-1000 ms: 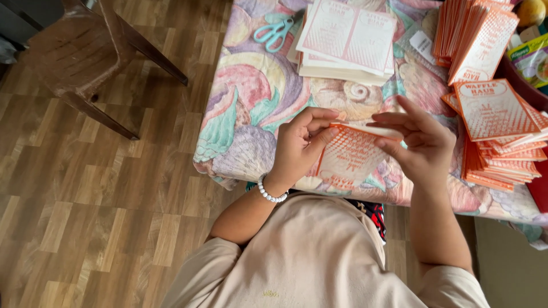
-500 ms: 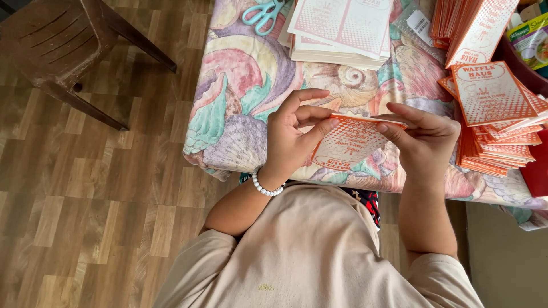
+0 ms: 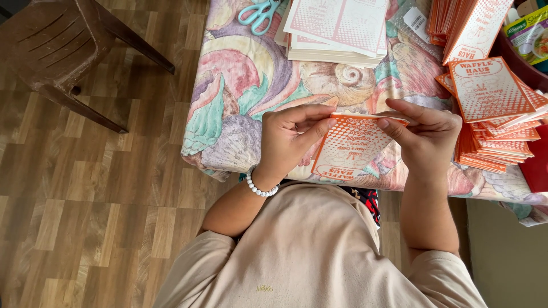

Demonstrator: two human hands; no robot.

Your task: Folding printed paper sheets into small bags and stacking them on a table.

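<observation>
Step in hand, as I judge it: folding or creasing the top edge of one orange-and-white printed paper sleeve, held just above the near edge of the table.

Left hand: wrist bent, fingers curled, thumb and forefinger pinched shut on the sleeve's upper left corner. White bead bracelet at the wrist.

Right hand: forearm rising from below, fingers closed on the upper right edge, forefinger laid along the top fold. Both grips tight, no gap showing.

Sleeve hangs between the two hands, print facing the camera, lower end tilted toward the torso. It is clear of the cloth, not resting on it.

Around it: fanned pile of finished orange sleeves just right of the right hand; a second upright batch far right. Stack of flat printed sheets at the far middle, teal scissors to its left. Brown chair well apart on the wooden floor, far left.

Next move likely calls for even pressure along the fold, corners kept aligned, then a short reach right to the pile.
</observation>
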